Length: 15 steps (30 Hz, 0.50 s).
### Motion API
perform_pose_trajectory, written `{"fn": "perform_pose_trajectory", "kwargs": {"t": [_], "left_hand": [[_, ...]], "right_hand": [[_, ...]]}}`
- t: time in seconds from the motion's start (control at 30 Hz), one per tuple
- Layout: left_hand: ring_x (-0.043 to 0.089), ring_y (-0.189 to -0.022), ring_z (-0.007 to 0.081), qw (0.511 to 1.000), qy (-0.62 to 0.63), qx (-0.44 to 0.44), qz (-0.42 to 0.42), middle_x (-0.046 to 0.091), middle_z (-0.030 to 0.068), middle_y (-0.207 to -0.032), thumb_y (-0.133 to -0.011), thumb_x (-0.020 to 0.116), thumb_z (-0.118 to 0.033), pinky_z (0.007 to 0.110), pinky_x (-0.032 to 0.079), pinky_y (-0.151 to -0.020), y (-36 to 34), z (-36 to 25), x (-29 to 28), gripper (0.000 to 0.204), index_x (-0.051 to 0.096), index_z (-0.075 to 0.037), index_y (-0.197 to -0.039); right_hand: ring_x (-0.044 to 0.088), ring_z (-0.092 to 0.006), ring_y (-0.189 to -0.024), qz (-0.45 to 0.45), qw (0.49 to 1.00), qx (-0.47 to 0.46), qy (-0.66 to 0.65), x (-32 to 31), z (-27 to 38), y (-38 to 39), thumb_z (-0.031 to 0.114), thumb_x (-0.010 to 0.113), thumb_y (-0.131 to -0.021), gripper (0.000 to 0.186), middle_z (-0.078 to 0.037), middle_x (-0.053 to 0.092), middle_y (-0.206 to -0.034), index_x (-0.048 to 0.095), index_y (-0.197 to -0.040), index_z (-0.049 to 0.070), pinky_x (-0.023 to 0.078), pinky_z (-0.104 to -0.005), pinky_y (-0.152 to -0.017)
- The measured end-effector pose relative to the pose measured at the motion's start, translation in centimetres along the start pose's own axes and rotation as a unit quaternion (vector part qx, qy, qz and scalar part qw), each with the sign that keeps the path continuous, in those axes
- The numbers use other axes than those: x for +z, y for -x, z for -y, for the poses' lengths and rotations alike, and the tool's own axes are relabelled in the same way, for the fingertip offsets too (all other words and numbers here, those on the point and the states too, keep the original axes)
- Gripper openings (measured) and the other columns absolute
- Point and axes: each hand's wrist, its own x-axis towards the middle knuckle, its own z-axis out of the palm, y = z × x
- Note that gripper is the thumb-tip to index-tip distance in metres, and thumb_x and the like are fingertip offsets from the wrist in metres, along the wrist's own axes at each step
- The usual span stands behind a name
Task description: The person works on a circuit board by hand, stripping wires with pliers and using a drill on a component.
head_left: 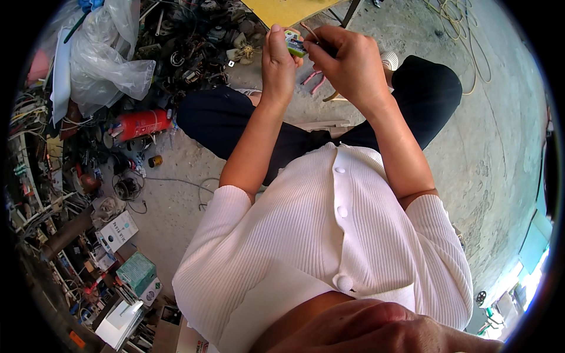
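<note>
Up at the top middle, my left hand (279, 66) is closed around a small green-and-white flat object (295, 43) with a dark patch on its face; its exact kind is too small to tell. Close against its right side, my right hand (347, 62) is closed in a pinch. A thin brown wire-like piece (309, 30) sticks up from the right fingers, and something dark sits under them, mostly hidden. On the floor below and between the hands lie pliers with pinkish-red handles (318, 82).
A yellow tabletop (288, 13) stands just beyond my hands. Heaped metal parts (194, 53), a clear plastic bag (109, 59) and a red cylinder (143, 124) lie to the left. Boxes (137, 273) are at lower left. A coiled hose (456, 26) lies at the far right.
</note>
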Motion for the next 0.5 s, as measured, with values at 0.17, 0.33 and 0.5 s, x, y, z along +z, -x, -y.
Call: {"fn": "perform_pose_trajectory", "kwargs": {"t": [0.17, 0.33, 0.5], "left_hand": [[0.037, -0.055, 0.0061, 0.999, -0.042, 0.013, 0.009, 0.046, -0.0045, -0.065, -0.102, 0.036, -0.043, 0.023, 0.03, -0.051, 0.23, -0.36, -0.16, 0.041, 0.056, -0.009, -0.09], [0.04, -0.056, 0.0058, 1.0, 0.003, -0.023, 0.018, 0.047, -0.0042, -0.065, -0.101, 0.037, -0.045, 0.022, 0.031, -0.051, 0.1, -0.31, -0.3, 0.042, 0.057, -0.01, -0.091], [0.041, -0.057, 0.0057, 1.0, -0.004, -0.016, 0.005, 0.048, -0.0038, -0.066, -0.1, 0.038, -0.047, 0.022, 0.033, -0.052, 0.25, -0.18, -0.67, 0.044, 0.058, -0.009, -0.095]], "right_hand": [[0.063, -0.019, -0.057, -0.019, 0.999, -0.042, 0.027, 0.11, -0.23, 0.43, 0.015, 0.068, -0.084, 0.015, -0.012, 0.065, -0.067, 0.068, -0.09, 0.002, 0.049, -0.0296, -0.055], [0.062, -0.0191, -0.057, -0.017, 0.999, -0.039, 0.02, 0.38, -0.44, 0.62, 0.016, 0.068, -0.084, 0.015, -0.012, 0.065, -0.067, 0.068, -0.09, 0.002, 0.049, -0.0299, -0.055], [0.062, -0.0338, -0.06, -0.022, 0.997, -0.065, 0.024, 0.14, -0.11, 0.07, 0.018, 0.066, -0.082, 0.013, -0.015, 0.063, -0.066, 0.067, -0.082, 0.004, 0.05, -0.0391, -0.057]]}}
